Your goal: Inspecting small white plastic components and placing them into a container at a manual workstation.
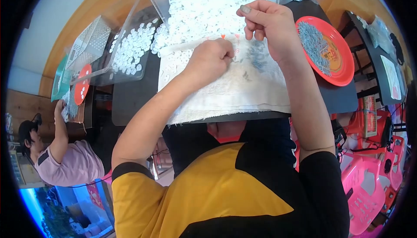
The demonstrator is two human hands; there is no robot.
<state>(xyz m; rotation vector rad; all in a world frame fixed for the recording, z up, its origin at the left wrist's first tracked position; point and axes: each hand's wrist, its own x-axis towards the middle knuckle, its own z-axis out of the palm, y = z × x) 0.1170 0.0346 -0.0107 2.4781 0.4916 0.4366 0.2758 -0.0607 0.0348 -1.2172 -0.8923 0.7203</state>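
A pale cloth [243,97] covers the table's front part before me. On its left half rests my left hand [211,59], its fingers curled inward; whatever they may hold is hidden. My right hand [278,25] is raised over the cloth's far right side, with thumb and forefinger pinched together; anything between them is too small to tell. Below it lies a scatter of small thin grey pieces [257,57], like short nails or pins. Just beyond both hands, a heap of small white plastic pieces [213,5] fills a clear bin.
At the right, a red plate [345,71] holds many grey pin-like pieces. Another clear box with loose white pieces [134,49] stands left on the dark table [139,101]. Further left, a person [69,162] reaches toward a red dish [81,91]. Pink chairs [360,190] stand at the lower right.
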